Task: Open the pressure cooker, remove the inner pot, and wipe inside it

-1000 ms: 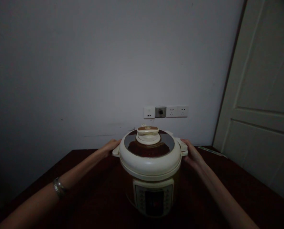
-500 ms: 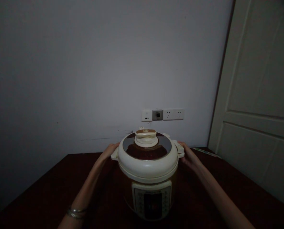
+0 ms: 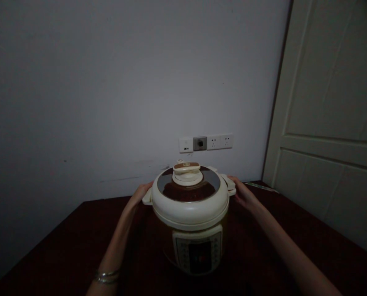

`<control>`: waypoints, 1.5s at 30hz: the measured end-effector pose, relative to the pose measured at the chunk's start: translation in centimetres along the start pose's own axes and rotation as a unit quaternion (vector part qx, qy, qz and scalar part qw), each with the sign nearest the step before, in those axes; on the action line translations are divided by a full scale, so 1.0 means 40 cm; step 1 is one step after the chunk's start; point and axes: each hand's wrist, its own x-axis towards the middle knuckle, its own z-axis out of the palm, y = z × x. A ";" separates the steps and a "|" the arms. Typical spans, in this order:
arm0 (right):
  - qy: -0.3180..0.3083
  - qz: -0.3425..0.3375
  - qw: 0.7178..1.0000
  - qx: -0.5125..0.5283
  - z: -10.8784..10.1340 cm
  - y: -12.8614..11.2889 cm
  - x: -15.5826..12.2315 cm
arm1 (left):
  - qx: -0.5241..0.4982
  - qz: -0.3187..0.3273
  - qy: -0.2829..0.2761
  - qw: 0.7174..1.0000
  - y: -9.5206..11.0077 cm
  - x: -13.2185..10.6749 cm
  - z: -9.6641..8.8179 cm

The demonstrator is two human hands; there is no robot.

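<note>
An electric pressure cooker (image 3: 189,213) with a white rim and a brown body stands upright in front of me. Its lid is on, with a tan-topped knob (image 3: 186,167) in the middle, and the control panel (image 3: 198,253) faces me. My left hand (image 3: 141,193) grips the cooker's left side handle, its fingers mostly hidden behind it. On the opposite side, my right hand (image 3: 242,194) is closed around the right handle, with fingertips out of sight. A silver bracelet (image 3: 107,277) circles my left wrist.
Under the cooker is a dark red-brown table (image 3: 87,230). A row of wall sockets (image 3: 213,142) sits on the pale wall behind. At the right stands a white panelled door (image 3: 331,152). A thin flat strip (image 3: 261,187) lies near the table's back right edge.
My view has tilted and shifted slightly, so the wall, sockets and cooker sit a bit higher and further left in the picture. Both hands stay on the handles.
</note>
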 end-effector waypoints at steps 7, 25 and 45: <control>0.048 -0.037 0.992 -0.112 -0.030 0.009 0.012 | -0.014 -0.014 0.010 1.000 0.009 -0.010 0.003; 0.220 -0.091 0.660 -0.712 -0.359 0.192 0.101 | 0.296 0.289 0.166 0.895 0.287 -0.073 0.081; 0.213 -0.076 0.562 -0.796 -0.438 0.272 0.138 | 0.527 0.265 0.029 0.807 0.373 -0.016 0.275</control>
